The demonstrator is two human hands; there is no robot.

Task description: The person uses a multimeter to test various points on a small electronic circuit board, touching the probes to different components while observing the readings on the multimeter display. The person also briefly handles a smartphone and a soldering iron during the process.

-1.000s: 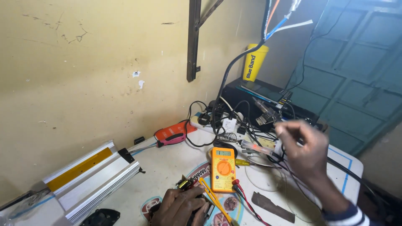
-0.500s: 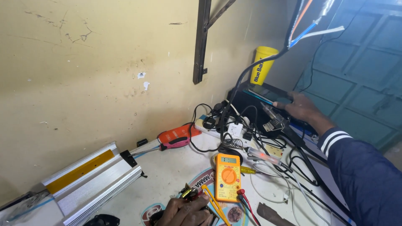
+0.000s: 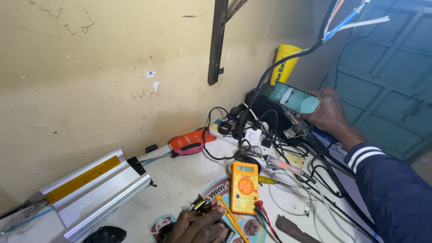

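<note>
The right hand point(image 3: 330, 114) grips a glossy, flat smartphone point(image 3: 293, 98) by its lower edge, lit screen up; half a second ago it reached empty among the cables. The left hand point(image 3: 198, 227) presses down on a small metal component point(image 3: 201, 205), fingers curled. An orange multimeter point(image 3: 244, 187) lies just right of it, tangled black wires beyond

The left hand point(image 3: 198, 227) was cut off by the bottom edge, and it covered most of the small part point(image 3: 200, 206) beneath it. The right hand point(image 3: 330, 112) hid the phone's point(image 3: 293, 98) far end. Tangled cables point(image 3: 252, 130) concealed the power strip point(image 3: 234, 135).
</note>
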